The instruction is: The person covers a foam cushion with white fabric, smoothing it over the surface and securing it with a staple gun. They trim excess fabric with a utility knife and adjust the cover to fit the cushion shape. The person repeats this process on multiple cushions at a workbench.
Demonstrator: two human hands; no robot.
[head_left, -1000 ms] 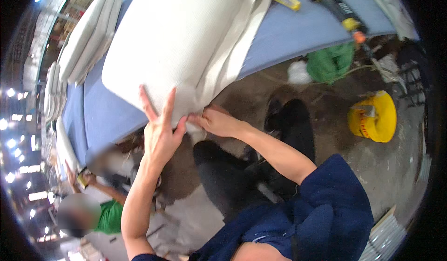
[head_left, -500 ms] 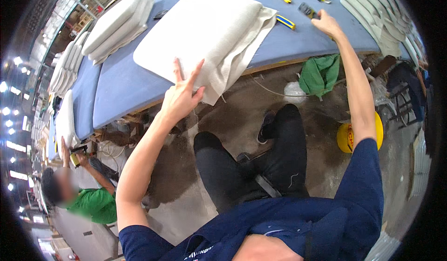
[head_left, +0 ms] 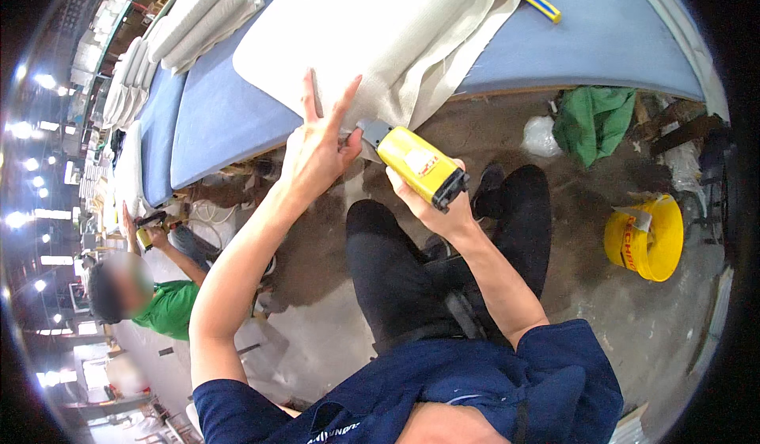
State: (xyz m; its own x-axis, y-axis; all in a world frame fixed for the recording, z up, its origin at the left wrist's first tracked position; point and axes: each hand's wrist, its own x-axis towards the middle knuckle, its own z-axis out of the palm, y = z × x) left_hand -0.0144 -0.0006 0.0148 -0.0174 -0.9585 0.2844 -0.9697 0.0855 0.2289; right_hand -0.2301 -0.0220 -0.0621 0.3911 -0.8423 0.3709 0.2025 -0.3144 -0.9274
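A cream fabric-covered cushion or padded panel (head_left: 340,36) lies on the blue padded table (head_left: 218,131), its loose cloth edge hanging at the near side. My left hand (head_left: 315,155) rests at the near edge of it, with index and middle fingers stretched apart over the fabric and the thumb by the edge. My right hand (head_left: 445,216) grips a yellow staple gun (head_left: 416,159) from below. The gun's grey nose points at the cushion's near edge, close beside my left thumb; whether it touches the cloth I cannot tell.
A yellow-and-blue utility knife (head_left: 541,5) lies right of the cushion. More cream panels (head_left: 202,24) are stacked at the left. Under the table's right side hangs a green cloth (head_left: 594,123); a yellow bucket (head_left: 645,238) stands on the floor. A co-worker in green (head_left: 166,305) works at far left.
My right hand has come from the far right of the table to the cushion's near edge, bringing the staple gun. My left hand stays at the cushion edge. The view has tilted downward.
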